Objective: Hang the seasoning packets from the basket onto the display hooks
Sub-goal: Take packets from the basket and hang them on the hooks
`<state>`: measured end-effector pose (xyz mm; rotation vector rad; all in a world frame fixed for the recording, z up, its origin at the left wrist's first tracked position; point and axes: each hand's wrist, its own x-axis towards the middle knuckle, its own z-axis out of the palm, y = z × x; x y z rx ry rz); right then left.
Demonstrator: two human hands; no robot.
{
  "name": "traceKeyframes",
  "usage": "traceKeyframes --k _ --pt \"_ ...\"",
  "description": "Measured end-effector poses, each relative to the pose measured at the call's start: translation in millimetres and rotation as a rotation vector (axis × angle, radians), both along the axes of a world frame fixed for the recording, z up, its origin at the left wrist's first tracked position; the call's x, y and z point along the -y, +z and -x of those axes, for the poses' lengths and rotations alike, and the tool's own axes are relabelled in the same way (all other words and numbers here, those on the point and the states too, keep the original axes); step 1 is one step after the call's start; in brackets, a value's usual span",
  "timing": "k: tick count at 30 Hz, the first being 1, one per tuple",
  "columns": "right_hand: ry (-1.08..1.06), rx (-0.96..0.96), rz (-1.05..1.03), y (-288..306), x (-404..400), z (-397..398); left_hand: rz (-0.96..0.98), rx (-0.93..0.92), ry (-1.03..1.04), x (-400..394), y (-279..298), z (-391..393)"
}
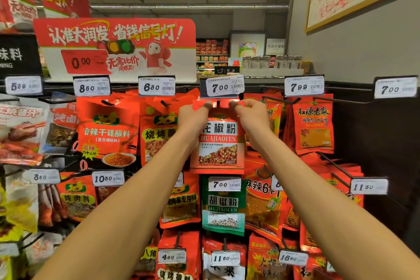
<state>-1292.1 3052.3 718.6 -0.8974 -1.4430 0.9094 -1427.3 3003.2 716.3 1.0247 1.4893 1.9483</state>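
Observation:
A red seasoning packet (218, 143) with a white label and a picture of peppercorns hangs upright in front of the display. My left hand (193, 118) pinches its top left corner and my right hand (250, 116) pinches its top right corner. The packet's top edge sits right at the display hook (218, 103) under the 7.00 price tag (223, 86); whether the hook passes through the packet's hole I cannot tell. The basket is out of view.
Rows of hooks with red packets fill the rack on both sides and below, each with a price tag at its tip. A green pepper packet (223, 207) hangs directly under the held one. Bare black hooks (336, 166) stick out at the right. A red promotional sign (118, 48) stands above.

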Motion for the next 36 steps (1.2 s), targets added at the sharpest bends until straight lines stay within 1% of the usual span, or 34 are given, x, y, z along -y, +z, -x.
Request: traceKeyframes --k 2,5,7,9,11,14,17,19,22,23,24,26,28,29,32,36 --pt "0.012 0.032 0.028 -1 -5 3 0.009 -0.050 0.055 -7 -4 0" --pt "-0.031 0.072 0.052 -3 -18 13 0.069 -0.153 0.201 -12 -17 3" --pt "-0.080 0.131 0.043 -1 -28 21 0.109 -0.194 0.248 -16 -26 6" --pt "-0.126 0.220 0.052 3 -36 28 0.143 -0.191 0.232 -21 -24 9" --pt "-0.139 0.256 0.066 8 -43 31 0.188 -0.155 0.182 -25 -17 11" --pt "-0.112 0.238 0.108 10 -53 31 0.224 -0.137 0.123 -25 -7 15" --pt "-0.104 0.206 0.137 4 -50 22 0.209 -0.150 0.086 -15 -8 17" --pt "-0.152 0.203 0.066 -1 -38 9 0.178 -0.202 0.066 -2 -11 18" --pt "-0.316 0.282 -0.127 -13 -7 -15 0.146 -0.293 0.048 24 -20 21" --pt "-0.316 0.281 -0.164 -18 6 -21 0.129 -0.301 0.040 34 -24 22" --pt "-0.263 0.237 -0.167 -24 19 -26 0.108 -0.294 0.022 46 -29 23" --pt "-0.069 0.124 -0.089 -42 44 -32 0.081 -0.252 -0.055 69 -44 28" --pt "0.099 0.080 -0.004 -67 67 -35 0.109 -0.191 -0.182 93 -69 33" --pt "0.151 0.066 0.041 -84 78 -37 0.133 -0.159 -0.245 105 -85 36" --pt "0.217 0.015 0.212 -149 101 -40 0.250 -0.032 -0.307 130 -150 49" --pt "0.171 0.030 0.524 -258 128 -40 0.502 0.188 -0.299 161 -256 59"
